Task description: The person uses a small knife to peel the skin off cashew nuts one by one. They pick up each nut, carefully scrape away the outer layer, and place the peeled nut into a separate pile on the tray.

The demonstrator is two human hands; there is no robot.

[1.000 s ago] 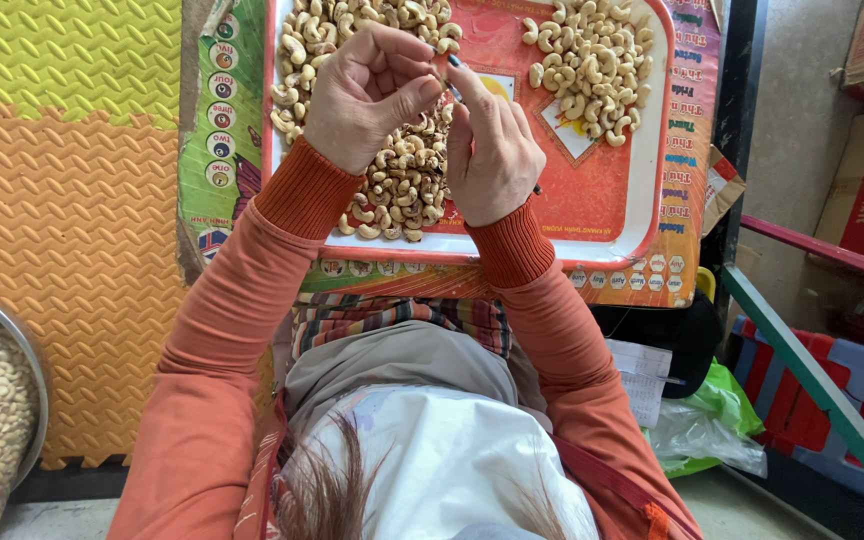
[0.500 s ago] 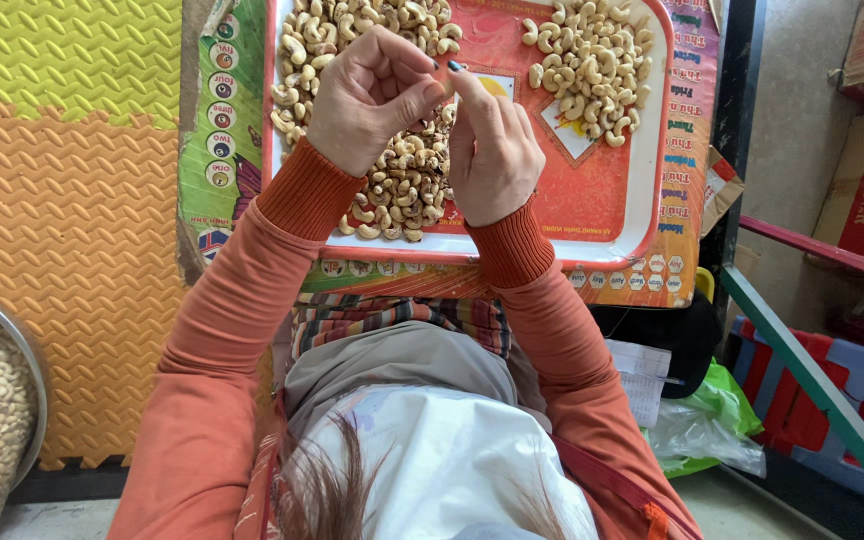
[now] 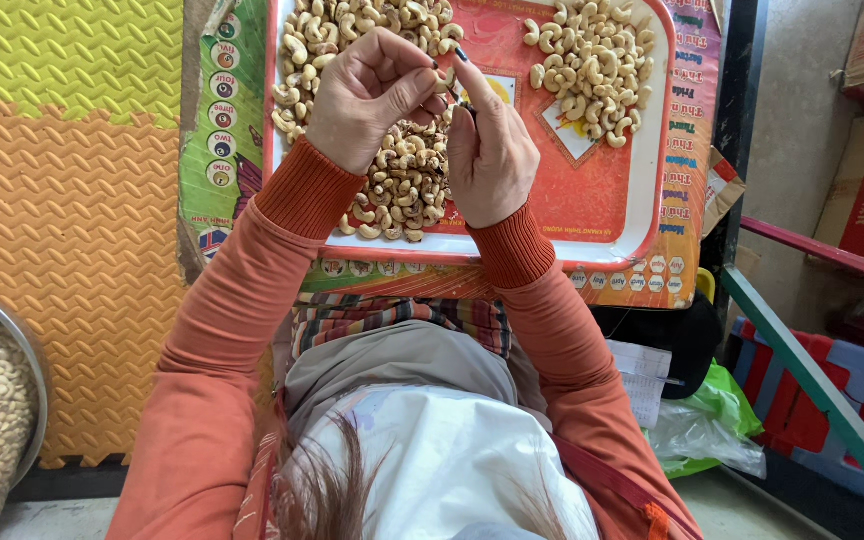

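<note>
My left hand (image 3: 367,100) and my right hand (image 3: 492,140) meet above the middle of the red tray (image 3: 612,205), in the upper centre of the frame, and between their fingertips they pinch a single cashew (image 3: 444,80). The left thumb and forefinger close narrowly on it from the left, and the right fingers curl in against it from the right, with a thin dark blade (image 3: 466,108) showing just below the nut beside my right thumb. The cashew is mostly hidden by my fingers, so only a pale sliver shows; its long axis seems to run up and down the frame, but I cannot tell which end points where. Under my hands lies a darker heap of unpeeled nuts (image 3: 402,185), running down to the tray's lower edge, and a paler pile of peeled nuts (image 3: 592,65) sits in the tray's upper right corner. At the lower left edge of the frame a metal bowl (image 3: 27,350) holds more pale nuts, beside the orange foam mat (image 3: 72,260). Compared with half a second ago, both hands hold the same place over the tray, and the grip on the nut looks unchanged.
</note>
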